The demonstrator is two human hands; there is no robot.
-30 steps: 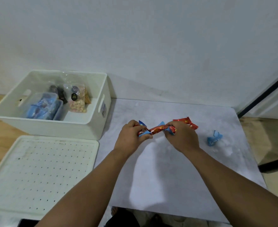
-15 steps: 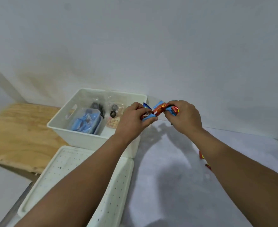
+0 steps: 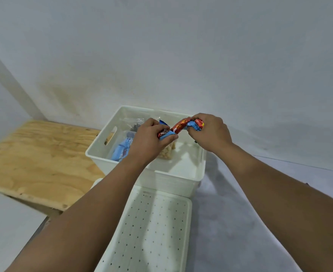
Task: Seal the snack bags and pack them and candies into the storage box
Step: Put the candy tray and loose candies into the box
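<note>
Both forearms reach forward over the white plastic storage box (image 3: 181,179). The left hand (image 3: 149,139) and right hand (image 3: 210,132) each pinch one end of glossy, crinkled red-and-blue candies (image 3: 178,127), held above the box's open top.

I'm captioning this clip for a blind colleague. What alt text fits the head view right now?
Both hands, left hand and right hand, hold a bunch of red and blue candies above an open white storage box that already holds snack bags. The box's perforated lid lies in front of it.
</note>
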